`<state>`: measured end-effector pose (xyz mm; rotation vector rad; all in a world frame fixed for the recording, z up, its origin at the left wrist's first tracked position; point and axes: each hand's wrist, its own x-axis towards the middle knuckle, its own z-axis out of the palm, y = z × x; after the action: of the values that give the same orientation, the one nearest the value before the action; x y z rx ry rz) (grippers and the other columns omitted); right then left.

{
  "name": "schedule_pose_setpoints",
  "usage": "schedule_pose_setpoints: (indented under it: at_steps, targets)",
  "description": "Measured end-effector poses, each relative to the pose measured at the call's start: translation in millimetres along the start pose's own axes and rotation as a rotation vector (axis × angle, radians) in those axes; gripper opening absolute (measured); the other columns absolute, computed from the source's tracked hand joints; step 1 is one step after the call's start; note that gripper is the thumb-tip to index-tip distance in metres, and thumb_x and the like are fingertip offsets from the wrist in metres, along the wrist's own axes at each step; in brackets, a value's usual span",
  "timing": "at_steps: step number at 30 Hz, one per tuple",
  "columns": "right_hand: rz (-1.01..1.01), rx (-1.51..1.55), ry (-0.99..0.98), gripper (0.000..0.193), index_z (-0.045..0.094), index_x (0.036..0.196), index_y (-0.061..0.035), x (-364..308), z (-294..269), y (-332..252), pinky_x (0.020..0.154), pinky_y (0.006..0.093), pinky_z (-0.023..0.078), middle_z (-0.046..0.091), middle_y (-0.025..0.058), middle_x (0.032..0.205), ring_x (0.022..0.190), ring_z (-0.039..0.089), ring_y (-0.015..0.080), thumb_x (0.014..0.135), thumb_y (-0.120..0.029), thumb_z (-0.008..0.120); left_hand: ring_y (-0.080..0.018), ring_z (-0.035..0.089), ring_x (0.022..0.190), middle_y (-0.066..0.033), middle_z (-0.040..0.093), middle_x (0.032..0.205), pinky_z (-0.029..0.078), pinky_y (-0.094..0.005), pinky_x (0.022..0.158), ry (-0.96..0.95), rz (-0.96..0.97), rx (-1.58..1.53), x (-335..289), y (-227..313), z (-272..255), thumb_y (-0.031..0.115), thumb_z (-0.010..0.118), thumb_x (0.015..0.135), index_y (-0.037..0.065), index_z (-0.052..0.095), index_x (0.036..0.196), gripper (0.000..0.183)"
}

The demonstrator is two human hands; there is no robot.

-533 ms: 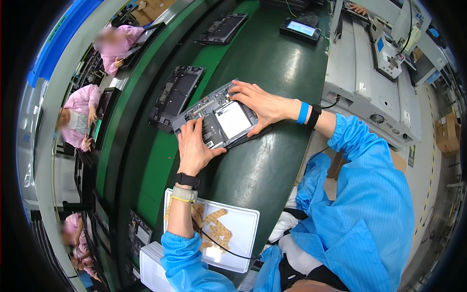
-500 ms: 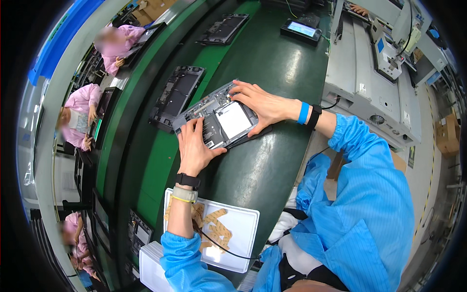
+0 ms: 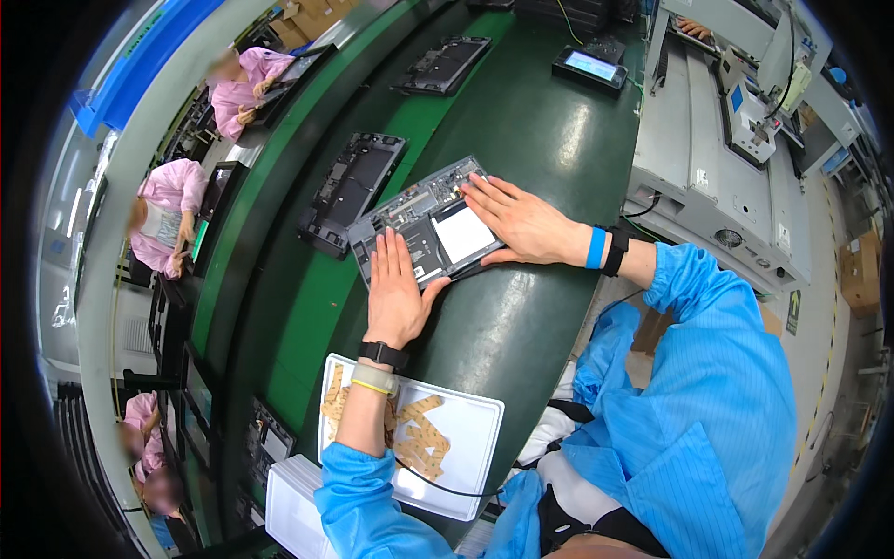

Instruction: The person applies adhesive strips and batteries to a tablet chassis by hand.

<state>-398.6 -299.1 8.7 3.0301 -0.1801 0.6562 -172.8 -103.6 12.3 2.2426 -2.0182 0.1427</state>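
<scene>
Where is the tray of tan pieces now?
Lower centre in the head view, the tray lies partly beneath the left forearm, above-right of the white stack.

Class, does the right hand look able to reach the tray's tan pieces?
Probably yes, once the right hand leaves the device: the left forearm crosses the tray, but several tan pieces lie uncovered beside it.

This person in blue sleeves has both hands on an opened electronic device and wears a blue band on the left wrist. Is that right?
Almost: the head view shows the blue band on the right wrist, not the left. The left hand and right hand are both on the opened electronic device.
</scene>
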Motion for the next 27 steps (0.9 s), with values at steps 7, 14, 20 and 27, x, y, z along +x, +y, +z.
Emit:
schedule_pose_setpoints:
  at_steps: [7,14,20,27]
  targets:
    - [0.008,0.062,-0.104,0.078,0.042,0.15,0.0104,-24,-13,2,0.126,0.0498,0.028,0.033,0.0267,0.164,0.156,0.025,0.0407,0.098,-0.043,0.066,-0.0463,0.021,0.156,-0.0349,0.025,0.164,0.018,-0.051,0.128,-0.031,-0.06,0.078,-36,-1,-5,0.048,0.056,0.103,-0.017,0.025,0.155,0.089]
    - [0.295,0.416,0.006,0.086,0.034,0.156,0.0059,-36,9,0,0.125,0.0562,0.025,0.02,0.032,0.167,0.157,0.02,0.0454,0.096,-0.043,0.072,-0.0497,0.035,0.148,-0.039,0.035,0.157,0.03,-0.0498,0.123,0.064,-0.445,-0.321,-41,-50,3,0.043,0.053,0.107,-0.015,0.044,0.146,0.071]
    - [0.317,0.603,0.051,0.083,0.042,0.156,-0.0021,-35,3,4,0.125,0.0526,0.025,0.019,0.0223,0.171,0.157,0.02,0.0427,0.09,-0.035,0.08,-0.0217,0.061,0.121,-0.0162,0.066,0.13,0.045,-0.0359,0.107,0.33,-0.581,-0.9,-35,-35,14,0.026,0.058,0.108,-0.001,0.053,0.138,0.041]
    - [0.246,0.811,0.245,0.082,0.042,0.155,0.0006,-9,-16,-20,0.124,0.0465,0.03,0.028,0.021,0.169,0.153,0.033,0.0397,0.088,-0.027,0.082,-0.013,0.068,0.1,-0.0058,0.07,0.117,0.058,-0.0305,0.083,0.645,-0.726,-1.523,-43,-51,-48,0.026,0.062,0.107,0.004,0.053,0.136,0.037]
